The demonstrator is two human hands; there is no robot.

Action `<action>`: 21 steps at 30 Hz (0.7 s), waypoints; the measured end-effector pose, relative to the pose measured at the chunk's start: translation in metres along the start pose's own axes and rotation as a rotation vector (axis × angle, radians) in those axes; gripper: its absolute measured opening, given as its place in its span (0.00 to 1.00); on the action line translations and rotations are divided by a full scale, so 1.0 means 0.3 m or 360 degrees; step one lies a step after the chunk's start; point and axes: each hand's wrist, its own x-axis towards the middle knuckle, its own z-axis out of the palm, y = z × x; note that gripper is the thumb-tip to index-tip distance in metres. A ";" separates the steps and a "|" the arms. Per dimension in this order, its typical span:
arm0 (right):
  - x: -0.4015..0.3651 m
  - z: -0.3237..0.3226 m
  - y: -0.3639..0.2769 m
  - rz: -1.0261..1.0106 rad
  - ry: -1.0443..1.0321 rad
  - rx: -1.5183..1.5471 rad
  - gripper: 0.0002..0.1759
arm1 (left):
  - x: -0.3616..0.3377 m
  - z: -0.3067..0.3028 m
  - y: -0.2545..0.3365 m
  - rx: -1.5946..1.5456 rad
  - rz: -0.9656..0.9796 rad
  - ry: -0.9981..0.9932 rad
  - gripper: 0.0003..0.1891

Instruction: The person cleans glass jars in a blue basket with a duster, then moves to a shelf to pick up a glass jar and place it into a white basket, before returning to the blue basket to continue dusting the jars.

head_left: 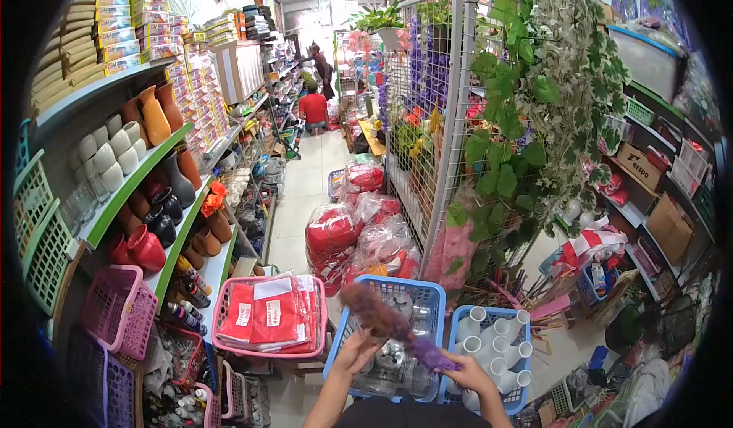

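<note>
1. The left hand [357, 352], low in the frame's centre, curls its fingers around the middle of a fuzzy artificial flower spray [385, 321].
2. The right hand [467, 372], bottom centre-right, is closed on the spray's purple lower end; the brownish tip slants up toward the left.
3. The spray is held over a blue basket [427, 294] of clear glassware, just beside a second blue basket [489, 317] holding white cups.
4. At lower left, a pink basket [229, 306] holds red packets [267, 313] with white labels; their print is too small to read.
5. At right, a cardboard box [637, 164] on a shelf bears dark lettering that looks like "Erspo", though I cannot be sure.
6. Boxes stacked at upper left [126, 8] carry colourful print, unreadable here.
7. A person in a red top [313, 109] crouches far down the aisle, upper centre.
</note>
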 end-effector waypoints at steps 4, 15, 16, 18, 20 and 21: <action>0.006 -0.005 -0.090 0.0009 -0.0023 0.0009 0.30 | 0.011 -0.008 0.036 -0.0026 0.0032 -0.0170 0.24; 0.000 0.068 -0.125 0.0107 0.0141 -0.0089 0.32 | 0.019 -0.132 0.127 0.0089 -0.0100 -0.0327 0.27; -0.004 0.070 -0.136 0.0082 -0.0079 0.0010 0.31 | 0.017 -0.120 0.139 0.0135 -0.0061 -0.0307 0.29; -0.007 0.077 -0.127 -0.0112 -0.0294 0.0064 0.30 | -0.003 -0.101 0.166 0.0171 -0.0095 -0.0182 0.33; -0.008 0.091 -0.134 -0.0027 -0.0097 0.0087 0.31 | -0.015 -0.033 0.207 0.0069 -0.0051 -0.0279 0.31; -0.012 0.104 -0.141 0.0062 0.0084 0.0112 0.31 | -0.022 -0.017 0.222 -0.0038 -0.0004 -0.0360 0.29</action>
